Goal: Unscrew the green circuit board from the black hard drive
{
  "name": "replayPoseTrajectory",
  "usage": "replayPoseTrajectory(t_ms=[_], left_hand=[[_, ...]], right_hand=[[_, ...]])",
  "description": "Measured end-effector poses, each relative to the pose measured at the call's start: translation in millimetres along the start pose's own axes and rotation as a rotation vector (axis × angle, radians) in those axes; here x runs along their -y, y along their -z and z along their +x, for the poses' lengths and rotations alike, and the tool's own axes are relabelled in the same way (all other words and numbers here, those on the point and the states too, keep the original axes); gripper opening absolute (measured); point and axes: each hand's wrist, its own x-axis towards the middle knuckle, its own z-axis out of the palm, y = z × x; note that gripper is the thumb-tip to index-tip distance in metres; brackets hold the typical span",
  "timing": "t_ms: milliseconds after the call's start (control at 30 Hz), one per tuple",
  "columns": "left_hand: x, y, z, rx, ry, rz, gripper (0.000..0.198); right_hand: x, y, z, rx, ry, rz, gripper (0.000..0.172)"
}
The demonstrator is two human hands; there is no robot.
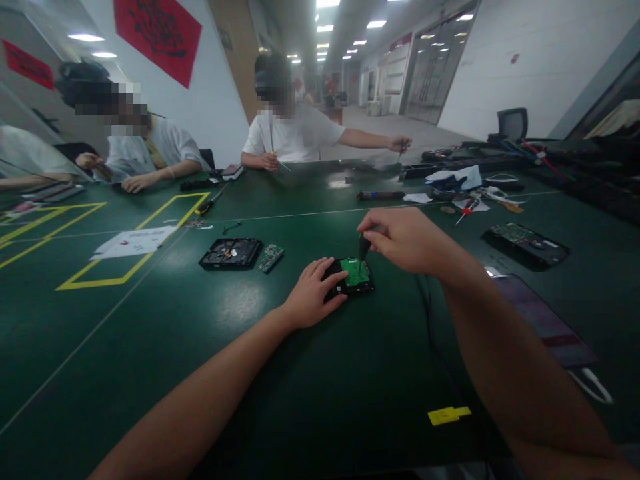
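A black hard drive (371, 287) with a green circuit board (356, 272) on its upper face lies on the table in front of me. My left hand (313, 293) grips its left end, thumb along the near edge and fingers over the top and far side. In my right hand (395, 237), a dark screwdriver (363, 250) is pinched by the handle from above. It stands nearly upright, its tip down at the green board; whether it sits in a screw is too small to tell.
Left of my hands lie another hard drive (231, 253) and a loose circuit board (271, 258). A third drive (526, 244) and a tablet (543, 317) with a white cable are at right. A yellow-handled screwdriver (205, 207) lies farther back. Co-workers (295, 130) sit across the table.
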Motion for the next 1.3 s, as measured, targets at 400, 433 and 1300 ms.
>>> replayPoseTrajectory(t_ms=[400, 433, 1300], left_hand=[[1.1, -1.8, 0.5, -0.006, -0.006, -0.004, 0.057], [1.0, -1.7, 0.6, -0.007, -0.008, -0.003, 0.056], [1.3, -2.7, -0.1, -0.002, -0.007, 0.010, 0.056]], right_hand=[[-1.0, -3.4, 2.1, 0.003, 0.074, -0.009, 0.033], [-0.7, -3.9, 2.3, 0.008, 0.075, -0.018, 0.033], [-8.0, -5.2, 1.3, 0.030, 0.090, -0.037, 0.023]])
